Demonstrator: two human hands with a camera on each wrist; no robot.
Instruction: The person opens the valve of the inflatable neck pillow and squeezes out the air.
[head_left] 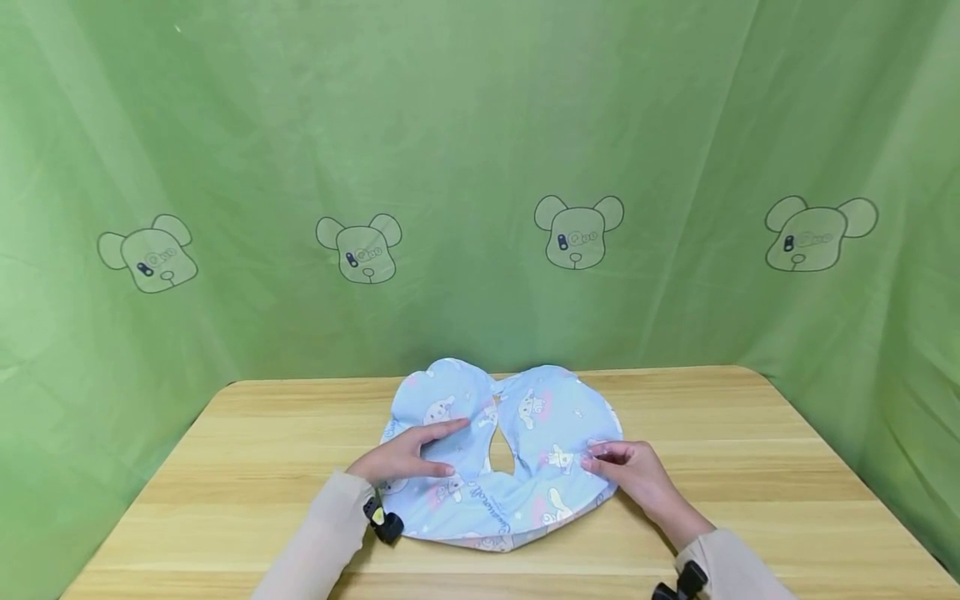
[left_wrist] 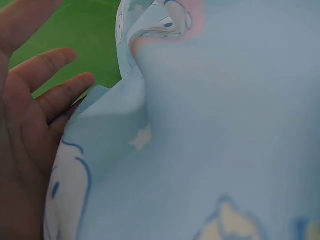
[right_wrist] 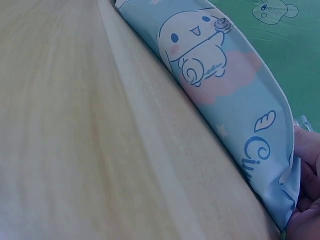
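Note:
A light blue cloth cover [head_left: 540, 425], printed with white cartoon puppies, pink patches and lettering, lies on the table. It has two rounded lobes and a teardrop opening in its middle. My left hand [head_left: 408, 454] rests over the left lobe, thumb and fingers spread apart. In the left wrist view the same hand [left_wrist: 35, 115] has its fingers loosely extended along the edge of the cloth [left_wrist: 215, 100]. My right hand [head_left: 633, 471] pinches the right edge between thumb and fingers. Up close, the cloth [right_wrist: 215, 95] bunches where the right hand [right_wrist: 307, 190] grips it.
The wooden table [head_left: 255, 467] extends around the cover on all sides. Behind and beside it hangs a green curtain [head_left: 465, 125] with several mouse-like head outlines. Small black devices are strapped at the left wrist [head_left: 384, 521] and right wrist [head_left: 682, 582].

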